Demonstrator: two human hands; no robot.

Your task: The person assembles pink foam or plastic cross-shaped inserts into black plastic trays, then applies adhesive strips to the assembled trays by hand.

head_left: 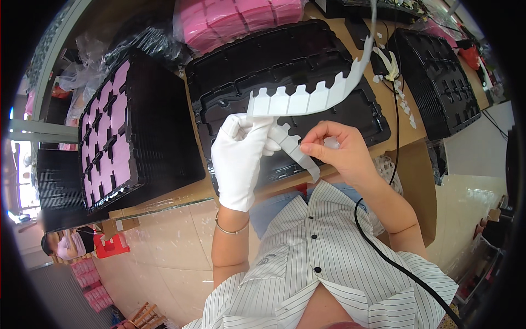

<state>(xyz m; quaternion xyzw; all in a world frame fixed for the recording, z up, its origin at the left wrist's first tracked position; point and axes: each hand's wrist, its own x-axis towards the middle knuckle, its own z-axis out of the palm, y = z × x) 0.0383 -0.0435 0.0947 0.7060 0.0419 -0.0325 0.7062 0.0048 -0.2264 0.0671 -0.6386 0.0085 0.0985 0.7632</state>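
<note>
A long white strip of tab-shaped segments (290, 101) curves down from the upper right, over a black plastic tray (235, 71). My left hand (238, 156), in a white glove, is closed on the strip at its left end. Below the glove, a narrower length of the same strip slants down toward the table's front edge. The thumb and forefinger of my bare right hand (342, 151) pinch the edge of that lower length. A small whitish piece (331, 142) shows by the right hand's curled fingers; what it is, I cannot tell.
Stacked black trays with pink sheets (109, 131) stand at the left. More black trays (438, 82) are stacked at the right. Pink material in plastic (235, 22) lies at the back. White scraps (405, 107) and a black cable (397, 137) are right of the tray.
</note>
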